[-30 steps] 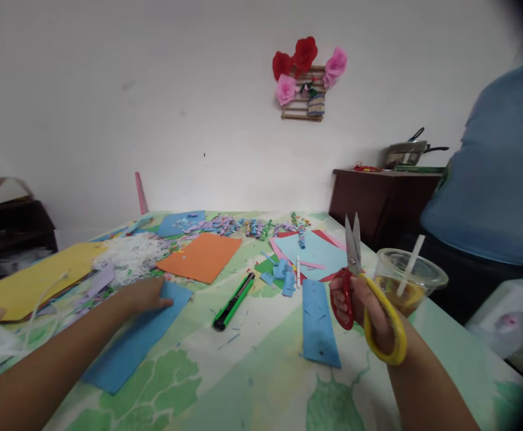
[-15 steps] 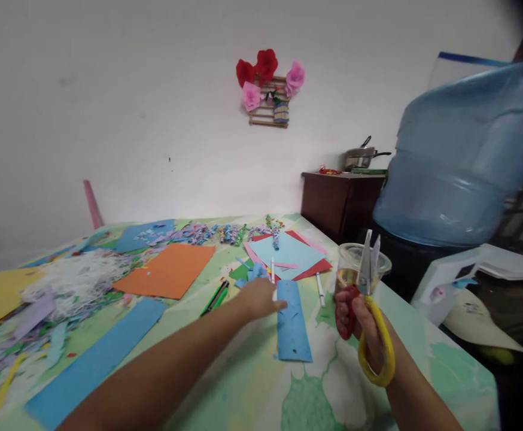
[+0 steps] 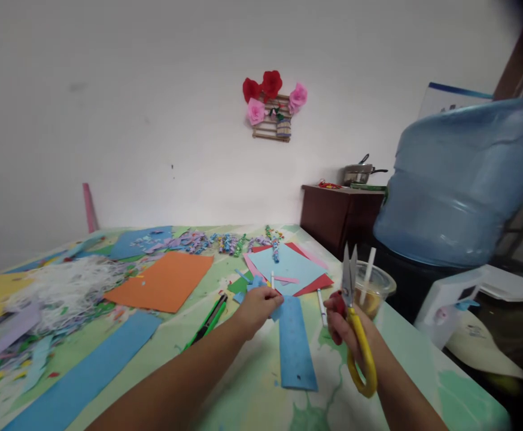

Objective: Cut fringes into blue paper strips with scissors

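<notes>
1. Watching through the head camera, I pick out the blue strip [image 3: 298, 347] between the two hands, flat on the patterned tablecloth [image 3: 248, 389].
2. Its long axis runs away from my viewpoint, with the near end swung a little to the right.
3. By a clear margin, the left hand [image 3: 260, 306] is the nearer one: its fingertips sit at the strip's far left corner, thumb and fingers drawn together. I cannot tell whether they pinch the strip, the small blue scrap [image 3: 276, 313] just beneath them, or nothing.
4. From that hand, the body of the strip lies to the right and back toward me.
5. On the strip's other side, well apart from it, I have the right hand [image 3: 343, 328], its fingers wrapped in the handles of the scissors [image 3: 348, 287].
6. I see the blades pointing up and away, slightly parted, not across the strip.
7. A white pen [image 3: 322, 308] lies between the strip and the right hand, and a drink cup [image 3: 380, 284] stands just beyond that hand.
8. Past the box cutter [image 3: 208, 322], a second blue strip [image 3: 91, 365] lies on a slant; the left forearm separates the two strips.
</notes>
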Available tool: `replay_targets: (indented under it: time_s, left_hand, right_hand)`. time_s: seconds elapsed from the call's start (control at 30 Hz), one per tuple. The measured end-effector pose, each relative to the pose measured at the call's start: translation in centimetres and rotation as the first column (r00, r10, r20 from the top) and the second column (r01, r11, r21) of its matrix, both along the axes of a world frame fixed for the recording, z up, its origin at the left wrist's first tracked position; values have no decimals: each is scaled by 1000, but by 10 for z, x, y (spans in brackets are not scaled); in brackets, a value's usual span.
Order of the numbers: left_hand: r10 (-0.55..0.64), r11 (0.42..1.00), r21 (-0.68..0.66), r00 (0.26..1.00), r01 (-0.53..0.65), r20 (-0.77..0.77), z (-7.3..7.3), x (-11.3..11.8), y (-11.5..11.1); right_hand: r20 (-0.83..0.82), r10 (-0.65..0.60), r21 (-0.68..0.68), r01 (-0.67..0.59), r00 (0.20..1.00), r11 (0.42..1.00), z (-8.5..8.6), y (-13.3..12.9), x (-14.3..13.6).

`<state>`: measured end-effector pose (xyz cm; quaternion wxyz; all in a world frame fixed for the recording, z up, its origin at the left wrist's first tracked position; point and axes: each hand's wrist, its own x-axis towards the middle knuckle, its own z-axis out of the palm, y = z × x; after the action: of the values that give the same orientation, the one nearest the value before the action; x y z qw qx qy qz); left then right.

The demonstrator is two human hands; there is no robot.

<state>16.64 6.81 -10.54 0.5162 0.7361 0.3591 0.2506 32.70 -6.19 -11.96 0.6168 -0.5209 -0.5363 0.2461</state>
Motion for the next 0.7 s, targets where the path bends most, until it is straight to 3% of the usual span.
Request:
replay_targets:
  time_s: [0.17,0.3,0.47,0.7]
  left_hand:
    - [162,965,-246,945,-92,285,13,-39,7]
    - [220,933,-352,887,-70,405,22,-52,11]
    - [181,946,-323,800,18,572,45,-69,8]
    - [205,968,-246,707,-45,677,67,-85,-8]
  right_hand:
    - [109,-58,-73,66,992,995,-1,33,-23]
    - [157,-26,-119,45,987,992,11,55,-52]
    - [159,-8,-134,29,987,991,21,77,-77]
    - [128,-70,-54,77,989,996,-12,81,-97]
